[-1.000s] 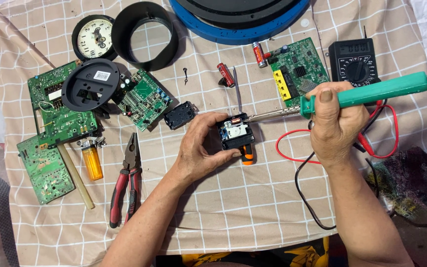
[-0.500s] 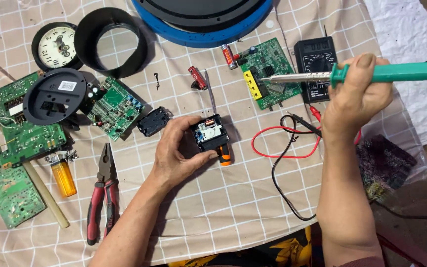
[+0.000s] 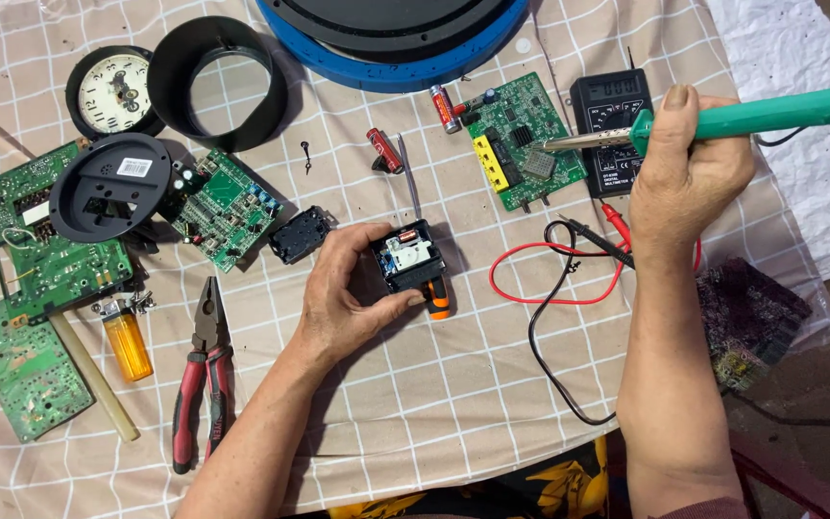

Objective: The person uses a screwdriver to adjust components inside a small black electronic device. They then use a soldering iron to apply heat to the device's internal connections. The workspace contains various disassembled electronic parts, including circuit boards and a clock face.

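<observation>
Up top sits a big blue round rim. Nearby lie green circuit boards and a black meter box. Right hand fingers wrap a green soldering iron. Left hand fingers pinch a small black open box mid-cloth.

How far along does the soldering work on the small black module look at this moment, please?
Done: the clock face, black ring and back cover lie apart on the cloth. In hand: the left hand grips the small open black module; the right hand holds the soldering iron lifted well away from it. Left: the module is open and everything unassembled.
</observation>
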